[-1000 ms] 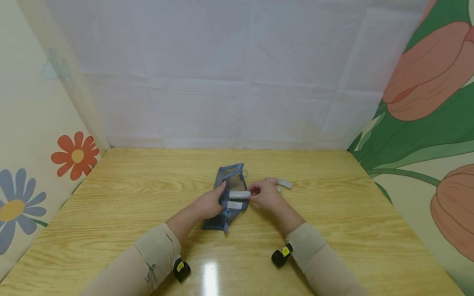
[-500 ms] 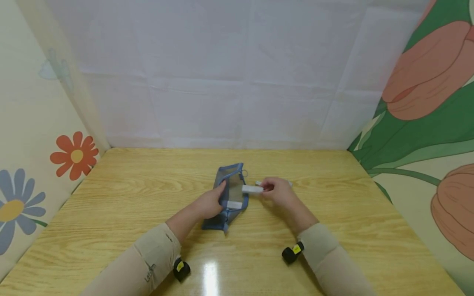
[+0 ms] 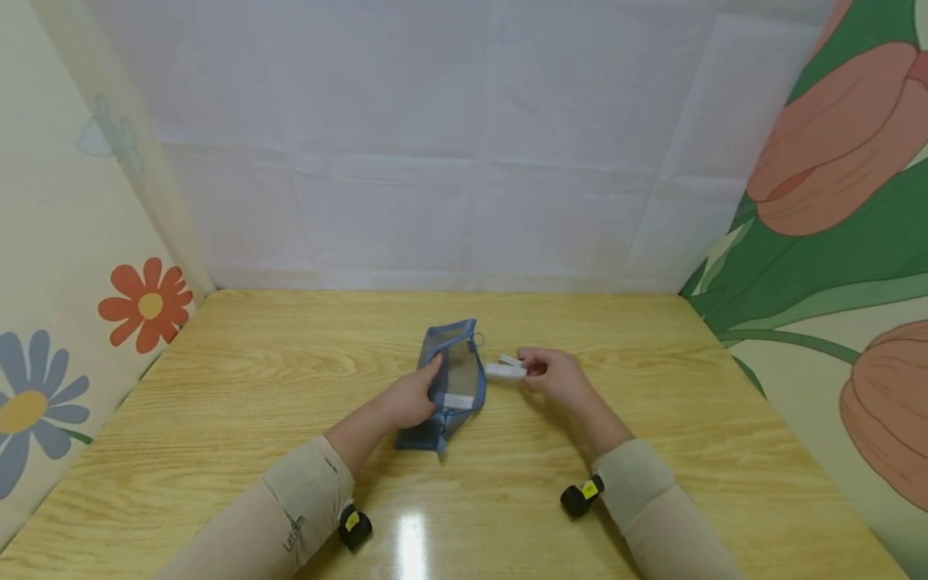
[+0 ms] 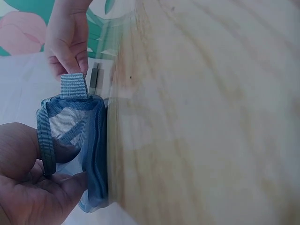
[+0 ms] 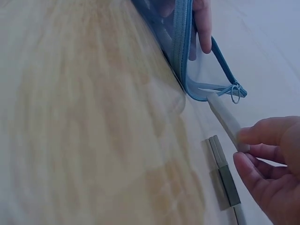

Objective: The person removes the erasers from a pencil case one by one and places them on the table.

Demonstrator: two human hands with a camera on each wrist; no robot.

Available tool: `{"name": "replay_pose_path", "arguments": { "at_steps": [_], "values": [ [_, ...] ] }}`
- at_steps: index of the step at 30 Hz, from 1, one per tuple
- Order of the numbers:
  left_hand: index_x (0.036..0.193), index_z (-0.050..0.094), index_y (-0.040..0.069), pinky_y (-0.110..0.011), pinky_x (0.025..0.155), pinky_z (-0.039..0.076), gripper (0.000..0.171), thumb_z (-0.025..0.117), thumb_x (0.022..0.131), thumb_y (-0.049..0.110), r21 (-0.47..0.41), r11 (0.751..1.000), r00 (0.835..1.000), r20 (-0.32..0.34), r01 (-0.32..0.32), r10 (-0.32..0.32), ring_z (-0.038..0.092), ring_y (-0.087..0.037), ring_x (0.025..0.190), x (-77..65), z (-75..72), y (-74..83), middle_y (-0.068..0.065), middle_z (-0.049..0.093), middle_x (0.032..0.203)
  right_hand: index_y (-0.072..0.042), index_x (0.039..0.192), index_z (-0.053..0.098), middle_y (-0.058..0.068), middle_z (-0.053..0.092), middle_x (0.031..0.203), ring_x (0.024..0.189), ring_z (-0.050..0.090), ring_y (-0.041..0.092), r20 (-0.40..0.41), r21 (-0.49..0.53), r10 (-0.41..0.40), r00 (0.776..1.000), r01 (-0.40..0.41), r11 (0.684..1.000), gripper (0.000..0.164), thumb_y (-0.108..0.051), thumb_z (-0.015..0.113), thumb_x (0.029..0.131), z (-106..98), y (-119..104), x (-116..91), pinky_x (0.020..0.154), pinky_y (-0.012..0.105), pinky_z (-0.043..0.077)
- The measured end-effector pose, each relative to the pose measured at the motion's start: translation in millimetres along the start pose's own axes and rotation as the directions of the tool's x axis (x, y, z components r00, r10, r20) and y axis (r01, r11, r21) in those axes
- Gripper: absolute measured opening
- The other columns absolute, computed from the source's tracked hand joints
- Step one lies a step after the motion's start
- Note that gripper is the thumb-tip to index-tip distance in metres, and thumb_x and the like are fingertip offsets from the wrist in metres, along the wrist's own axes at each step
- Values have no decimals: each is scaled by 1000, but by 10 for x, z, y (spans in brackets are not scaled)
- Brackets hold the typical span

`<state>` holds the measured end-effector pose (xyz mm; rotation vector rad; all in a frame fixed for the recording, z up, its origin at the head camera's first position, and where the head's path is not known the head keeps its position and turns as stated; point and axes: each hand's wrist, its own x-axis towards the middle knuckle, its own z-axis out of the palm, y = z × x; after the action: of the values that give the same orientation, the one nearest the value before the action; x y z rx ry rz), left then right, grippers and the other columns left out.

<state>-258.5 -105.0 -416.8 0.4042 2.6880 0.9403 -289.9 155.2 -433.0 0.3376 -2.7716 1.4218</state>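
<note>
A blue mesh zip pouch [image 3: 429, 432] lies on the table with its mouth gaping to the right. My left hand [image 3: 408, 396] grips its left side, thumb over the edge of the opening. Inside the pouch, near its front edge, shows a small white rectangular piece [image 3: 458, 401]. Just right of the pouch my right hand [image 3: 561, 379] pinches the end of a slim white bar [image 5: 225, 117] between thumb and fingers. The bar's other end is right at the pouch's rim, close by the zip's ring pull [image 5: 236, 93].
Below the right hand in its wrist view lies a pale bar with a dark band [image 5: 228, 185]. Another small white piece [image 3: 511, 360] shows beside the held bar in the head view. A white sheet [image 3: 449, 161] hangs behind the wooden table [image 3: 275, 346].
My right hand has drawn the white bar rightward, from across the pouch's mouth to beside it. Small pieces behind the hand are now covered. My left hand stays on the pouch.
</note>
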Motion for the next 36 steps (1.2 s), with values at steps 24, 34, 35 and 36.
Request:
{"name": "replay_pose_path", "arguments": {
  "at_steps": [24, 34, 35, 36],
  "values": [
    [147, 12, 7, -35, 81, 42, 85, 54, 74, -9, 14, 1000, 1000, 8, 20, -20, 47, -25, 108, 5, 14, -12, -19, 32, 144, -8, 82, 70, 2, 65, 84, 80, 55, 17, -26, -209, 23, 999, -28, 978, 13, -9, 75, 71, 53, 47, -18, 74, 32, 45],
    [147, 12, 7, -34, 80, 42, 86, 54, 74, -8, 12, 1000, 1000, 13, 27, -27, 47, -25, 108, 5, 1, 2, -19, 32, 144, -8, 84, 71, 0, 65, 82, 77, 55, 15, -25, -222, 17, 1000, -23, 975, 15, -10, 76, 70, 44, 71, -5, 71, 30, 46],
    [147, 12, 7, -34, 79, 42, 86, 54, 74, -8, 11, 1000, 1000, 13, 26, -26, 47, -25, 108, 8, 2, 0, -19, 32, 144, -8, 84, 71, 0, 65, 82, 77, 55, 15, -26, -223, 17, 1000, -22, 975, 15, -10, 76, 70, 45, 73, -3, 71, 30, 46],
    [147, 12, 7, -34, 79, 42, 85, 54, 74, -8, 12, 1000, 1000, 15, 26, -26, 47, -25, 108, 11, 4, -2, -18, 32, 144, -8, 84, 71, 0, 65, 81, 77, 55, 15, -27, -224, 17, 1000, -23, 974, 15, -11, 76, 70, 45, 74, -3, 71, 30, 46]
  ]
}}
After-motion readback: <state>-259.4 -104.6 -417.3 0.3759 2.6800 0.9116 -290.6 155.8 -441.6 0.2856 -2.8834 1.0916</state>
